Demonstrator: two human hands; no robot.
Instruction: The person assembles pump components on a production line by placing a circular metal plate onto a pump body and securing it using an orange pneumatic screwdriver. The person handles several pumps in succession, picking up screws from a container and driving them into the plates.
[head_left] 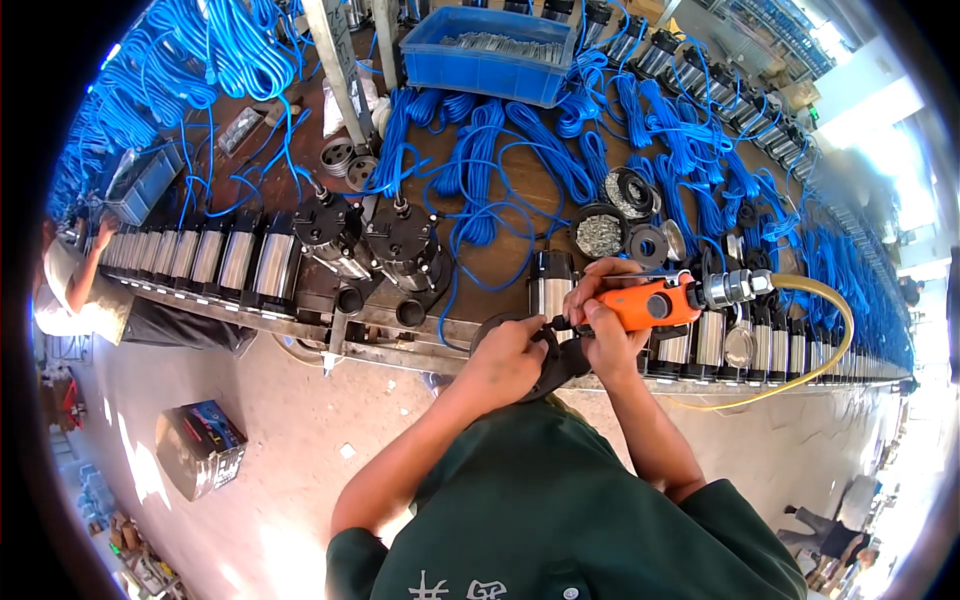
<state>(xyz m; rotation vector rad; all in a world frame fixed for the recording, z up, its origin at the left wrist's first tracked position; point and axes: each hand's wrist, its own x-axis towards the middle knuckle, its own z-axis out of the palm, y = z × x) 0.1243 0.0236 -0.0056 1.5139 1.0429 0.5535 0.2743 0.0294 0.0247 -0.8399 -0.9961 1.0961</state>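
My right hand (pixel 612 330) is wrapped around an orange air screwdriver (pixel 645 304), which lies sideways with its tip toward my left. A metal fitting (pixel 735 288) joins its back end to a yellowish hose (pixel 838 305). My left hand (pixel 508 362) is closed, thumb and fingertips pinched beside the screwdriver's tip; what they pinch is hidden. Under and around that hand shows a black round part (pixel 562 368), at the bench's front edge. Just beyond stands a silver motor cylinder (pixel 551 280) with a black top.
Bundles of blue cable (pixel 480 150) cover the bench, with bowls of screws (pixel 599 233) among them. A blue bin (pixel 487 55) stands at the back. Two black-topped motors (pixel 402 245) stand left. Rows of cylinders (pixel 195 252) line the edge. Another person (pixel 80 275) works far left; a carton (pixel 200 450) sits on the floor.
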